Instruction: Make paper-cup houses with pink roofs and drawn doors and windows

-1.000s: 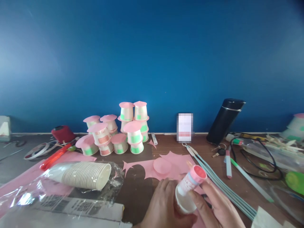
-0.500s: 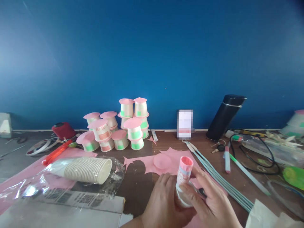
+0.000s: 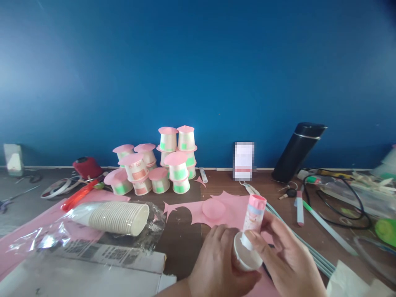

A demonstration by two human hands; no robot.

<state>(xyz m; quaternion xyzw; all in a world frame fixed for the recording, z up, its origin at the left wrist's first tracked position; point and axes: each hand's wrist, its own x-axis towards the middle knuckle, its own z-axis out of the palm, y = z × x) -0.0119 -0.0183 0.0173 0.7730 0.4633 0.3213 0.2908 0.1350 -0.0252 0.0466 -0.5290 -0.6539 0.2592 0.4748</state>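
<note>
My left hand is wrapped round a white paper cup, its round end facing up towards me. In my right hand is a glue stick with a pink base, held tip down at the cup's far rim. Whether the tip touches the rim I cannot tell. Beyond my hands lies a cut-up sheet of pink paper, and a pink paper disc rests on it. Farther back, several decorated cups with pink paper tops stand stacked near the wall.
A plastic-wrapped sleeve of paper cups lies left, by a white box. At right are a lanyard, keys, markers, a black cable and a leaning black flask. A blue wall stands behind.
My right hand has moved the glue stick slightly right and up, tilting it at the cup's far rim. More of the cup's round end now shows. The view has shifted slightly left.
</note>
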